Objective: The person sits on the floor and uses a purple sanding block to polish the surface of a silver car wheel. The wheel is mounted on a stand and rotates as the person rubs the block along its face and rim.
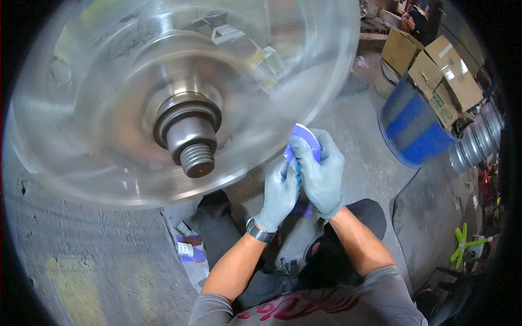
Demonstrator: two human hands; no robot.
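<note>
Held tight in both gloved hands, left hand [280,193] and right hand [322,171]: a purple sheet [304,137], standing up long-ways, top edge pointing at the spinning wheel [163,98], just touching its rim.

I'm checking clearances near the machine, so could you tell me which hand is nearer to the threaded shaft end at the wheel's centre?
Left. The left hand sits just right of and below the threaded shaft end; the right hand is farther right, beyond the left.

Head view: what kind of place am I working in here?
Likely a metalworking shop: a spinning metal wheel on a threaded spindle, stacked metal rims beside cardboard boxes, bare concrete floor.
</note>
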